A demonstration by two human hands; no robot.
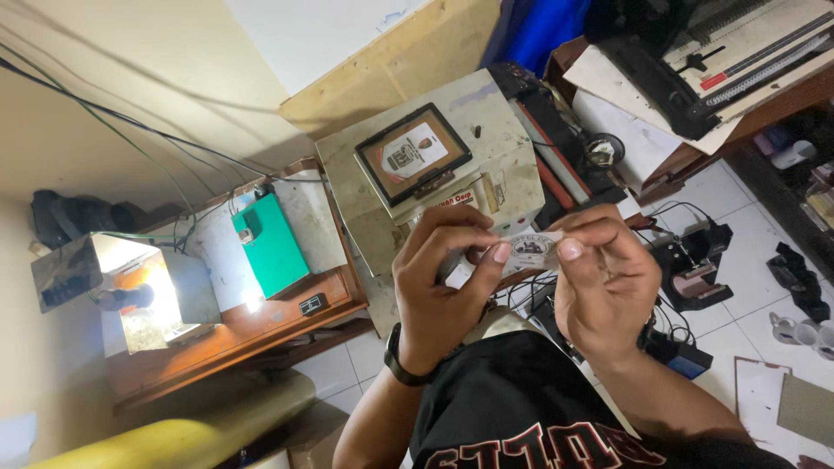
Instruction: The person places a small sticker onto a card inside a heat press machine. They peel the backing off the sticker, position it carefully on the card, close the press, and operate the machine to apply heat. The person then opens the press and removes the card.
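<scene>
Both hands, left hand (439,282) and right hand (604,282), pinch the ends of a small white printed paper slip (530,250) held mid-air near the chest, not yet laid on the far cream metal press machine (434,169) with its dark framed plate (413,154).

Small print/craft workshop, cramped. Centre frame: boxy cream press machine (434,174) with a framed plate (413,155) on top. Upper right: comb-binding machine (738,52) on a cluttered wooden bench (695,161), paper sheets underneath. Left: low wooden bench (234,334) carrying a green box (269,243) and a lit metal lamp box (122,287). Loose cables (130,126) run along the wall. Lower right: white tiled floor (730,269) strewn with small black devices and mugs (804,334).
</scene>
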